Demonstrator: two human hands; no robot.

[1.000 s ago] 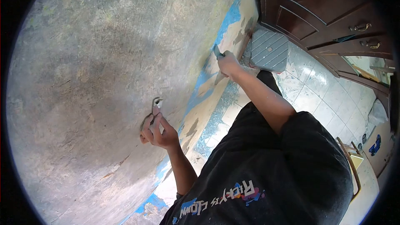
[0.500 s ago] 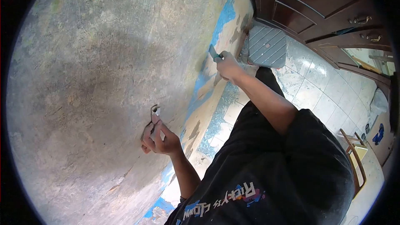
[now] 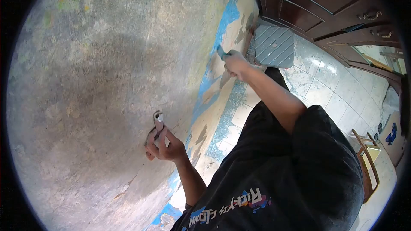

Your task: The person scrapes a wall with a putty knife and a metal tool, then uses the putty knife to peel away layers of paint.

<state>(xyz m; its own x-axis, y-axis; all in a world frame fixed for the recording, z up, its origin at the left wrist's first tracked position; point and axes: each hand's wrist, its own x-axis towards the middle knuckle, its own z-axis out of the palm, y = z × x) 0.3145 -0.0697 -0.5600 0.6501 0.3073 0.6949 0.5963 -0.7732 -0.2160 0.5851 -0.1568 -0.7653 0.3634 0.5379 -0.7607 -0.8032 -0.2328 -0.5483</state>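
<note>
My right hand [image 3: 236, 64] is closed round a scraper [image 3: 221, 52] with a flat blue-green end. The scraper's tip touches the band of blue paint [image 3: 229, 15] on the wall. Lower down, my left hand [image 3: 165, 147] is held close to the bare grey wall [image 3: 94, 85], its thumb and fingers pinching a narrow object [image 3: 159, 119] with a whitish tip and a dark curved edge. I cannot tell what kind of object it is. Patches of peeled blue and beige coating run along the wall between the hands.
A grey ridged step stool [image 3: 274, 47] stands by the wall's far end, near my foot. Dark wooden cabinet doors [image 3: 317, 0] rise beyond it. Blue flakes lie on the tiled floor [image 3: 329, 77]. A wooden chair [image 3: 368, 162] is at the right.
My right hand and the scraper have shifted slightly to the right, staying at the blue band. My left hand has barely moved, still holding the narrow object.
</note>
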